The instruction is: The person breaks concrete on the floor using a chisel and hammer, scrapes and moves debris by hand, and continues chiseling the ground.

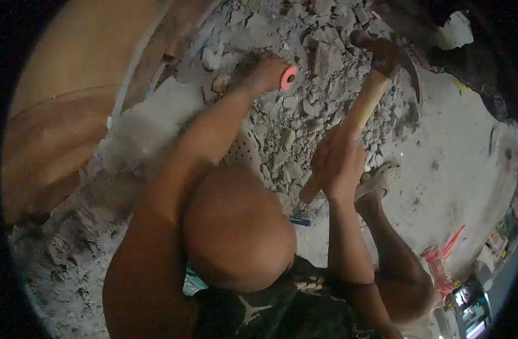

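Two grips, both closed: left hand [268,72] on what looks like a chisel [291,78], upper centre, pink guard [285,78] showing; right hand [337,166] around the hammer [369,104], right of centre, head upper right. Chisel end is small: an off-centre blow could glance onto the left wrist. Rubble [312,107] looks loose, tip (hidden) could skid. Chips could hit bare legs.

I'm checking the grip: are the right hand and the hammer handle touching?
Touching. The head view shows the right hand wrapped around the hammer handle.
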A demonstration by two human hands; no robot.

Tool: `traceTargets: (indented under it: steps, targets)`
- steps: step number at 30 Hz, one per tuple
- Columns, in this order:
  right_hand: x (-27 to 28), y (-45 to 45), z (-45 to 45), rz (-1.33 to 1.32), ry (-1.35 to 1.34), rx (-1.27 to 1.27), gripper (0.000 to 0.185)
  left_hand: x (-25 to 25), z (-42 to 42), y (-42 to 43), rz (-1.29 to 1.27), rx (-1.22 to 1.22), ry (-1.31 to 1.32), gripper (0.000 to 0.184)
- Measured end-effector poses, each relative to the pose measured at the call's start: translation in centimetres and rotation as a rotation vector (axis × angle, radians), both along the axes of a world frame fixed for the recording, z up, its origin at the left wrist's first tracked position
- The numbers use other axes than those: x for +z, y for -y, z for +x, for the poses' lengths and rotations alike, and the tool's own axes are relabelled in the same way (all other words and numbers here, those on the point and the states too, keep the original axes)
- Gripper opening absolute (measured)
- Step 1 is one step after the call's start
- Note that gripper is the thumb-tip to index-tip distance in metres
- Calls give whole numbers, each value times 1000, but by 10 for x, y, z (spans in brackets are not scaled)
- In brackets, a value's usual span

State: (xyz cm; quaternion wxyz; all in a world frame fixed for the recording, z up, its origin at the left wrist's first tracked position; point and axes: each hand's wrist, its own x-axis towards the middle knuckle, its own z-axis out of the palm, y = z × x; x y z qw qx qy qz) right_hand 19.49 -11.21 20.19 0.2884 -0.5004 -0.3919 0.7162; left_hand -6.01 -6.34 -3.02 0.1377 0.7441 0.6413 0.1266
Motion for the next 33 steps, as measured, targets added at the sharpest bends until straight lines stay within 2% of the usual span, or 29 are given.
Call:
traceTargets:
  steps: [2,4,5,7,8,10,11,12,14,16,19,20,21,24,29,33]
  targets:
    - [-4,-10,5,22,7,8,49,3,-12,-2,51,43,55,32]
    - [-7,-12,10,32,23,11,50,32,-22,1,-138,41,231,31]
    - [-7,-17,9,4,5,-3,52,46,-22,-4,-137,26,223,31]
    - [-3,-22,11,-19,-18,-29,55,64,-19,-10,-457,368,-112,37]
    - [-1,-23,11,14,-8,-38,55,63,-20,-3,-455,362,-117,37]
    - [-5,-28,9,60,-19,-50,55,72,-28,9,-158,371,211,39]
    - [-13,-26,13,67,-31,-42,54,69,-22,9,-206,340,177,40]
    - [-18,-26,14,81,-44,-33,52,90,1,-4,-248,310,145,40]
    - [-14,-27,8,35,-42,-63,53,124,32,-24,-391,24,29,43]
    - [-12,-25,9,22,-30,-94,53,149,62,-26,-406,47,31,41]
    - [-12,-29,15,-7,-68,-114,53,124,63,-21,-320,-7,77,36]
    - [-16,-30,19,7,-60,-111,53,102,57,-14,-123,-87,133,32]
    - [-16,-32,21,8,-56,-112,53,90,52,-11,-122,-88,137,32]
    - [-21,-29,28,88,2,-92,53,53,36,8,120,-39,396,30]
    - [-34,-21,23,-33,-32,-125,53,41,15,11,114,-52,466,34]
    - [-32,-13,13,30,32,-81,51,46,6,6,229,-71,430,36]
